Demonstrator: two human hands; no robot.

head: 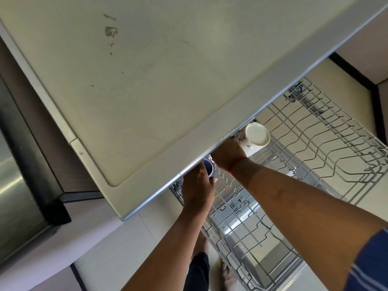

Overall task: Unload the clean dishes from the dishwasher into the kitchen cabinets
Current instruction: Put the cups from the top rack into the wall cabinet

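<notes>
Bench (147, 80): a cream top fills the upper left and centre of my view, with dark stains near the top. Its metal-edged front runs diagonally from lower centre to upper right.
Left hand (197, 185): lower centre, just under the bench edge. I see its fingers curled round the blue mug, with their tips hidden from me.
Blue mug (209, 169): dark blue with a pale rim, held against the bench edge and partly hidden by it, above the rack.
Right hand (227, 154): just right of the left hand. It grips the white mug, its fingers mostly covered by the bench edge.
White mug (255, 136): right of centre, base turned towards me, with a dark print on its side. It is held over the rack, close under the bench edge.
Rack (315, 143): grey wire, pulled out across the right half of the frame.
Red thread (237, 162): tied round the right wrist.
Sleeve (367, 265): blue with stripes, lower right corner.
</notes>
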